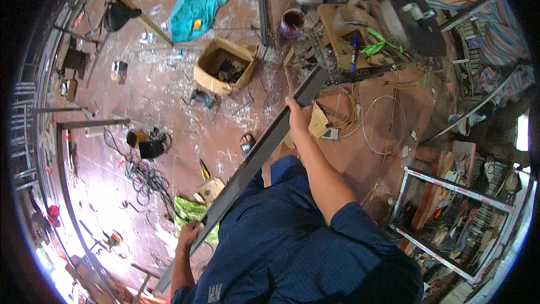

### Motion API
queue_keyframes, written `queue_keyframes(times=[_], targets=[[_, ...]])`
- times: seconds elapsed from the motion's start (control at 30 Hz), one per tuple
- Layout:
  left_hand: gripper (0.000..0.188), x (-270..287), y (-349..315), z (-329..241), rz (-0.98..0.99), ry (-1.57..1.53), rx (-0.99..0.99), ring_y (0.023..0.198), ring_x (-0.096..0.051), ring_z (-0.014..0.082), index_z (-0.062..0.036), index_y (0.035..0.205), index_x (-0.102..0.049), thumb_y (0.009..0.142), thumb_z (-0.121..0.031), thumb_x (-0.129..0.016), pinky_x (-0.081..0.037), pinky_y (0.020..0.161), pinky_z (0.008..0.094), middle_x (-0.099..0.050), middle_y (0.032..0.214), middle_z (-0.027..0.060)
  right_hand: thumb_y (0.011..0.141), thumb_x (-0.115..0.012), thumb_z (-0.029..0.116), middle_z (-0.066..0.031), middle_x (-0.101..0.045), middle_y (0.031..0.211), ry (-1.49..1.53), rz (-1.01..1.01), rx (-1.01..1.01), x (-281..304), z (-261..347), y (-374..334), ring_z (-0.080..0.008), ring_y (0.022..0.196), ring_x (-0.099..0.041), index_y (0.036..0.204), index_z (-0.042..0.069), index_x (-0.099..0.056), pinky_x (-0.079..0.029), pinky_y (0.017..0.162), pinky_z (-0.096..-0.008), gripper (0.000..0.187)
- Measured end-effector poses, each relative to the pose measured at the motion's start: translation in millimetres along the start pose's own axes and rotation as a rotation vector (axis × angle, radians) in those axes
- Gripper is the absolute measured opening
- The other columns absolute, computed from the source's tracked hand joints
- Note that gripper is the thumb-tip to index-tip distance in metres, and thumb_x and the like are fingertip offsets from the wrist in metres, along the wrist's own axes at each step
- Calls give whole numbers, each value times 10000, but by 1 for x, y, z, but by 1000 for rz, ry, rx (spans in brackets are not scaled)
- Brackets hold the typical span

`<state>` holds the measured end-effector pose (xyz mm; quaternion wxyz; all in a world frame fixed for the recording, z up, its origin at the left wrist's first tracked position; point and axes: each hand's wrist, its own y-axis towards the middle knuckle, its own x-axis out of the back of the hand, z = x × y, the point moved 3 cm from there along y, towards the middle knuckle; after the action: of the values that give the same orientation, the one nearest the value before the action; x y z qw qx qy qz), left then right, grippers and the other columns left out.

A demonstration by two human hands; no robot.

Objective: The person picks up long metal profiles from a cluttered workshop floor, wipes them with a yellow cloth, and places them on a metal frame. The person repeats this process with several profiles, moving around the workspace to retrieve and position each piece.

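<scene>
One long grey bar (256, 159) slanted across the head view, far end at the cluttered workbench (332, 18). Left hand (188, 235) and right hand (300, 117) had fingers clamped on it; positioning seemed underway, the next move calling for steady support.

No legible txt; white frame (458, 189) & shirt (281, 231) prob. bear print, blurry.

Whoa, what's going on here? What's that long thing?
A person in a dark blue shirt is holding a long grey bar slantwise. The left hand grips it toward its lower end, the right hand farther up. Its far end is at the edge of a cluttered work stand. An open cardboard box sits on the floor ahead.
</scene>
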<state>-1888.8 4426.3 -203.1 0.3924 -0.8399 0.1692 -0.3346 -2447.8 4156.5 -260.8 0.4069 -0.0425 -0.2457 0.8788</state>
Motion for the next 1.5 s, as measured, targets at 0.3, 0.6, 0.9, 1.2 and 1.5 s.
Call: queue_keyframes(times=[0.3,0.6,0.9,1.2,1.5], targets=[[831,4,30,-61,157,65,95,834,-678,243,21,1166,-724,788,-718,-676,-526,785,407,-730,885,190,796,-820,205,-79,-614,1082,98,43,-100,-8,16,33,-213,955,-603,1222,26,-519,-498,875,-365,551],[855,-5,52,-74,180,-110,148,920,-703,256,65,1198,-703,745,-656,-775,-523,861,395,-752,1011,211,830,-797,164,-16,-602,1049,203,52,-107,-4,5,60,-168,907,-589,1203,60,-560,-507,826,-337,454],[790,-20,57,-102,221,-330,209,805,-717,224,108,1266,-639,765,-468,-842,-597,616,351,-730,1033,191,843,-790,168,-18,-633,1047,194,62,-43,1,17,65,-149,929,-596,1139,51,-621,-498,820,-321,360],[941,-57,71,-78,263,-256,222,1053,-693,269,89,1252,-663,719,-672,-809,-509,953,386,-734,1109,229,858,-776,236,6,-626,976,155,50,-204,0,34,66,-153,898,-616,1092,81,-642,-527,793,-354,311],[952,-46,76,-89,203,-102,114,935,-708,289,34,1196,-707,693,-773,-754,-524,883,411,-744,987,210,844,-791,257,1,-618,1007,144,39,-183,2,21,73,-158,907,-621,1145,91,-642,-536,810,-357,375]])
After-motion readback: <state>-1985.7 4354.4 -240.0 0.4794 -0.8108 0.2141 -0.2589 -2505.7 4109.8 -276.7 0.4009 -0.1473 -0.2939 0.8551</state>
